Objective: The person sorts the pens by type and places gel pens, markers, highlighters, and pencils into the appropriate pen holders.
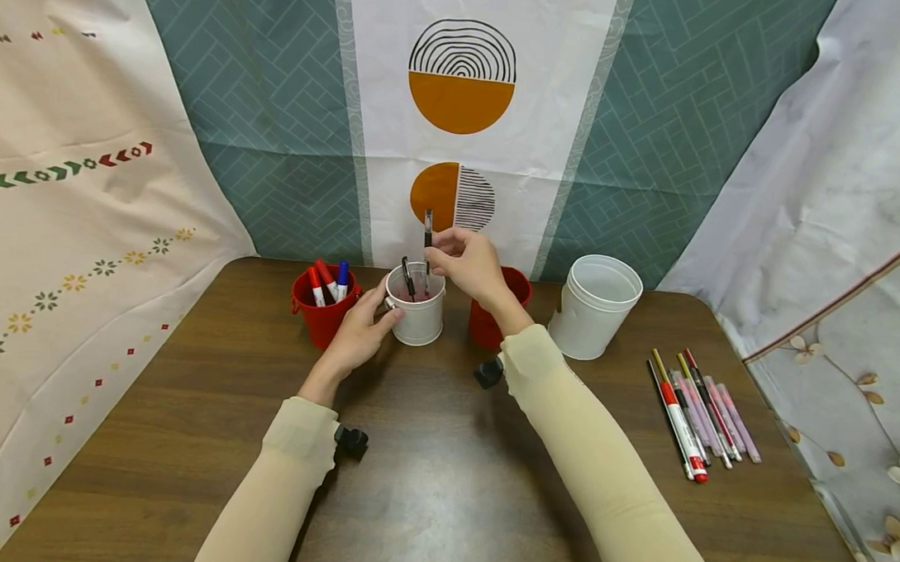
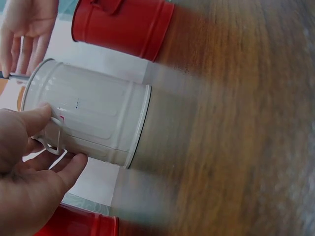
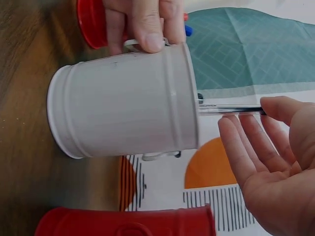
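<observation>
A small white metal bucket (image 1: pixel 419 323) stands upright at the back of the table. My left hand (image 1: pixel 359 329) grips its left side near the rim, thumb in front and fingers behind, beside the small loop handle (image 2: pixel 60 135). Above the bucket's mouth, my right hand (image 1: pixel 469 263) pinches a clear-barrelled pen with a dark grip (image 3: pixel 231 109) between thumb and fingertips. That pen is upright, its lower end inside the bucket. Another black pen (image 1: pixel 408 278) leans inside the same bucket. The bucket hides the pens' lower ends in the right wrist view.
Left of the white bucket, a red bucket (image 1: pixel 322 324) holds red and blue markers (image 1: pixel 342 279). Another red bucket (image 1: pixel 486 325) stands partly behind my right wrist. Farther right is a larger white bucket (image 1: pixel 590 319). Loose pens, pencils and markers (image 1: pixel 702 414) lie at the table's right.
</observation>
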A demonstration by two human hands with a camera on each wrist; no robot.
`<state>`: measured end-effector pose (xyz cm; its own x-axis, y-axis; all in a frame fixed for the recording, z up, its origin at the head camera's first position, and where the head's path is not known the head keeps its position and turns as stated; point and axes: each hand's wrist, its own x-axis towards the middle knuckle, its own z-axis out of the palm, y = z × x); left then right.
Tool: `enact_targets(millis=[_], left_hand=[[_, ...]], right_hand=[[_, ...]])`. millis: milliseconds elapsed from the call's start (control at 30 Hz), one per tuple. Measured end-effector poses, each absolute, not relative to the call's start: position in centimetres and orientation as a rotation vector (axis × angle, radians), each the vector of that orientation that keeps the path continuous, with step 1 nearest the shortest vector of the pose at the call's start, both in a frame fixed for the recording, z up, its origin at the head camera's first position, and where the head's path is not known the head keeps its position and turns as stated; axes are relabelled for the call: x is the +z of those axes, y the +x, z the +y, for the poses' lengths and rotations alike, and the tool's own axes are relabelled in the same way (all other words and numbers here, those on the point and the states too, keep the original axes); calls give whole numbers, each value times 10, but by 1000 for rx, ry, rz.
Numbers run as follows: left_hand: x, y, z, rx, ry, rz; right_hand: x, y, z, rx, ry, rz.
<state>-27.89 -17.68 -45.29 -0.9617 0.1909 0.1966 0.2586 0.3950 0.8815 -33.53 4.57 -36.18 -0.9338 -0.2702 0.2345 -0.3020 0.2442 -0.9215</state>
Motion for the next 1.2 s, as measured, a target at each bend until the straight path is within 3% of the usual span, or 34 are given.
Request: enact_targets(millis=[733, 1200], left_hand=[[-451, -278, -176, -1623, -397, -2586], [-451, -277, -177, -1609, -400, -2579]], right_hand=[[-376, -336, 49, 1557, 585, -2600], [-332, -306, 134, 1219, 718, -2584]])
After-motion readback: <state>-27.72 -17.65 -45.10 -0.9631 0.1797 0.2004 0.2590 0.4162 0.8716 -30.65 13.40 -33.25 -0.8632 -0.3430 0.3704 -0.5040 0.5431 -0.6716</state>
